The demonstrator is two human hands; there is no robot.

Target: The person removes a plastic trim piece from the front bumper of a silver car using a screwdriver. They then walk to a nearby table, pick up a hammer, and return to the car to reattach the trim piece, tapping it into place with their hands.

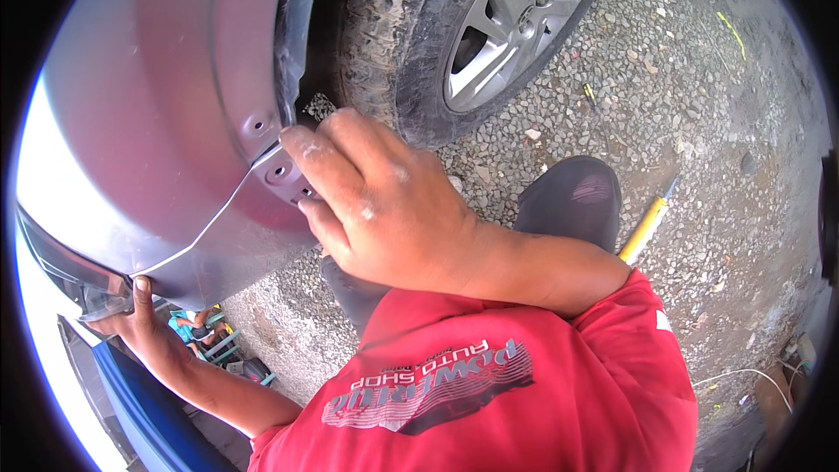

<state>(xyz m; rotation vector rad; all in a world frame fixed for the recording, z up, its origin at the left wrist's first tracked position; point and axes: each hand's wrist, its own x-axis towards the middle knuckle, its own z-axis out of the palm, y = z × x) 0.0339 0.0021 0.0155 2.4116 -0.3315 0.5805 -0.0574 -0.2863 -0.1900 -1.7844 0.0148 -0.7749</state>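
Note:
A dark, glossy car fender [175, 79] meets a bumper [253, 218] along a thin, light seam. My right hand [384, 201] grips the bumper's edge at the wheel arch, fingertips bent over it beside small holes. At the seam's other end, my left hand [144, 323] has its thumb up against the bumper's corner, just below a car lamp [74, 271]. Its other fingers are partly hidden beneath that corner. Next to the wheel arch stands a dusty tire with a silver rim [516, 26].
Grey gravel [673, 105] covers the ground. A yellow-handled tool [647, 227] lies right of my dark shoe [572, 201]. A thin pale cable [743, 373] runs at lower right. Beyond my left forearm are a blue panel [144, 402] and a seated person [201, 329].

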